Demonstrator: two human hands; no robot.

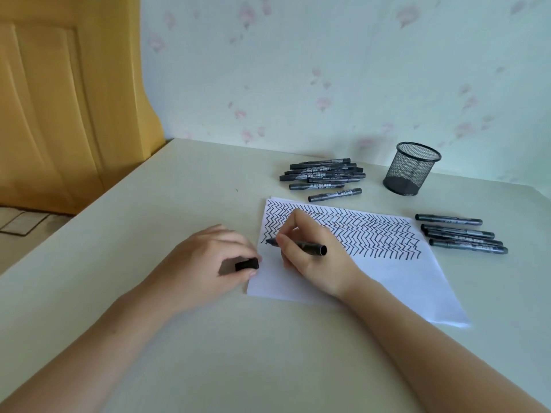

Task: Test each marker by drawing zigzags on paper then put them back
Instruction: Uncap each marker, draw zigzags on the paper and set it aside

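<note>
Right hand (310, 257) grips uncapped marker (301, 246) on paper (387, 281); left hand (208, 260) pinches cap (247, 265); labels unreadable.

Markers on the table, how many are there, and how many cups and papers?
Markers: 12, counting 7 in the far pile, 4 beside the paper, 1 in the right hand
Mesh cup: 1
Paper: 1
Loose cap: 1
Total: 15

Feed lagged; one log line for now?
right hand: marker on paper | left hand: cap | cup: upright
</note>
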